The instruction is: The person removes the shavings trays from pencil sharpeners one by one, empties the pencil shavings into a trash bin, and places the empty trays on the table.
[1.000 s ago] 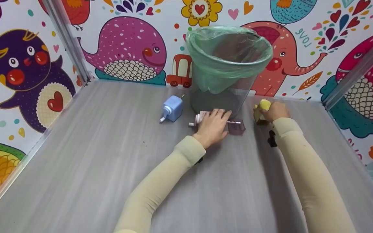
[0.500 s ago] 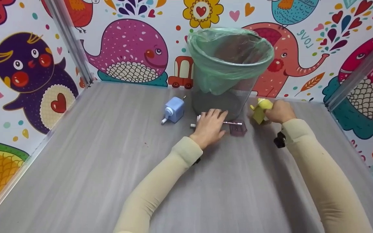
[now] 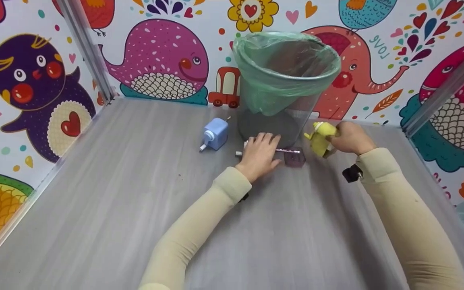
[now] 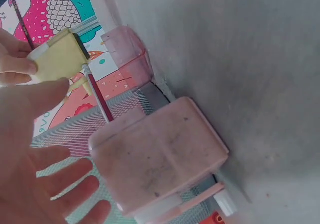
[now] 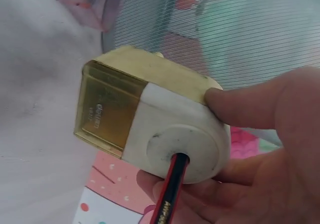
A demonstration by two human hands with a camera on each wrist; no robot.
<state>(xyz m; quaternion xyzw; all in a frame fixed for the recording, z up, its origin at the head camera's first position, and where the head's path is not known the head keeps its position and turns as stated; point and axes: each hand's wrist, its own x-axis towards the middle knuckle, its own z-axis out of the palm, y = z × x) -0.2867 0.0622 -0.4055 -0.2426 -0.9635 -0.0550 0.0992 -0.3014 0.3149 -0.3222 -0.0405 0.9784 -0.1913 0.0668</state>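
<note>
My right hand point(image 3: 352, 137) holds a yellow crank pencil sharpener point(image 3: 321, 139), tilted, with thumb and fingers on opposite sides. In the right wrist view, a dark red-and-black pencil point(image 5: 172, 194) sticks out of its white front, beside a translucent yellow shavings drawer point(image 5: 107, 111). My left hand point(image 3: 259, 157) is over a pink crank pencil sharpener point(image 4: 160, 154), fingers spread; contact is unclear. A pencil point(image 4: 100, 94) pokes out of that sharpener. Right of the left hand lies a translucent pinkish shavings drawer point(image 3: 295, 158). A blue crank pencil sharpener point(image 3: 216, 133) stands to the left.
Behind the hands stands a mesh waste bin point(image 3: 272, 125) lined with a green plastic bag point(image 3: 284, 86). Cartoon-printed panels point(image 3: 163, 60) and metal posts point(image 3: 87, 52) enclose the grey tabletop point(image 3: 135, 193) at the back and sides.
My right hand has shifted slightly right, and the yellow pencil sharpener has turned and tilted in its grip. My left hand has slid slightly left over the pink sharpener.
</note>
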